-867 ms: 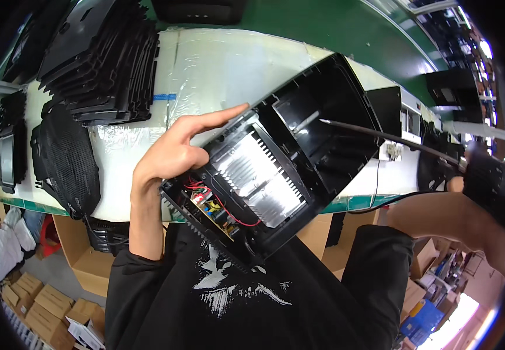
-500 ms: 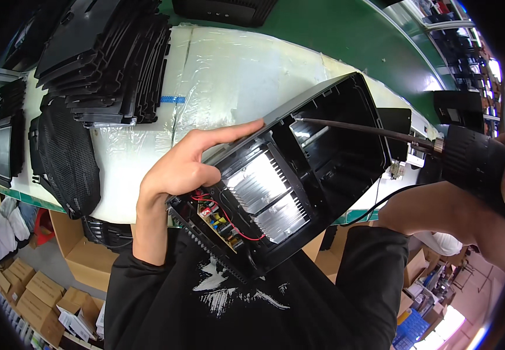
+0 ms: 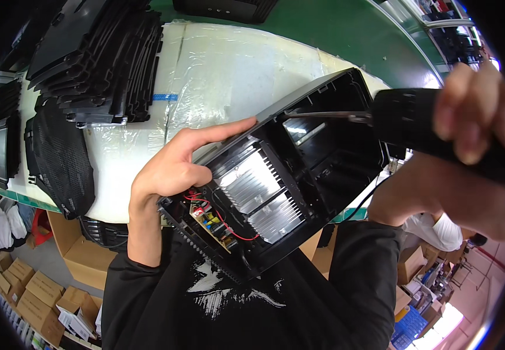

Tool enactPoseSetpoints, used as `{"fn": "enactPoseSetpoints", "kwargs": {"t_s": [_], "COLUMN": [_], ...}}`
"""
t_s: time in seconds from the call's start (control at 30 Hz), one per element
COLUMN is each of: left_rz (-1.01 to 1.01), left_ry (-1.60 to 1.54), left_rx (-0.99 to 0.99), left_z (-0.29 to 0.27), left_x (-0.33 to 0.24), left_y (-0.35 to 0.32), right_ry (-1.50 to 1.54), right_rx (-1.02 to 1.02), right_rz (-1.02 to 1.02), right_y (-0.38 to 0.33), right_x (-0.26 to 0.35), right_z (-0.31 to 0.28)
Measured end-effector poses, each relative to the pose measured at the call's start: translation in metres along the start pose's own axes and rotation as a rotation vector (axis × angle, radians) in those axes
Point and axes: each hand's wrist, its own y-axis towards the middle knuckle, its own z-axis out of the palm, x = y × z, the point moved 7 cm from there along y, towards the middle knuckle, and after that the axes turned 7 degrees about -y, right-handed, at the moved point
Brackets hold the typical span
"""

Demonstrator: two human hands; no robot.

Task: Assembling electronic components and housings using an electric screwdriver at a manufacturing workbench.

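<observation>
Black housing [image 3: 300,170], one: open, slanting across the near edge of the white-covered bench [image 3: 223,64], between your two hands. Inside: silver finned blocks [image 3: 251,182], two; circuit board [image 3: 212,224], one. Your left hand [image 3: 175,166], one: clamped on the housing's side, index finger extended along it. Your right hand [image 3: 475,111], one: closed around one black power screwdriver [image 3: 404,114], its bit reaching inside. Left on the bench: mesh bag [image 3: 63,157], one; stack of black panels [image 3: 98,67], one, panels too crowded to count.

Black top [image 3: 305,303], with a ragged white print [image 3: 220,291] on the chest
From where I stand the print looks brushed on — streaky, with jagged points. The left sleeve [image 3: 127,286] and right sleeve [image 3: 364,268] are plain black, loose and creased, ending partway down the forearms [image 3: 145,236] — left hand [image 3: 173,166] and right hand [image 3: 477,108] are bare.
</observation>
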Motion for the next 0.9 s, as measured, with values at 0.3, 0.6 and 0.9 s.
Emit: {"fn": "enactPoseSetpoints", "kwargs": {"t_s": [0.3,0.6,0.9], "left_rz": [-0.040,-0.035,-0.048], "left_ry": [0.014,-0.055,-0.054], "left_rx": [-0.032,-0.040,-0.033], "left_z": [-0.003,-0.003,-0.003], "left_x": [0.001,0.003,0.002], "left_y": [-0.002,-0.005,-0.007], "right_ry": [0.010,0.064,0.008], "right_rx": [-0.002,0.004,-0.035], "right_rz": [0.037,0.038,0.095], "right_y": [-0.002,-0.011,-0.014], "right_x": [-0.054,-0.073,-0.067], "right_z": [0.206,0.246,0.257]}}
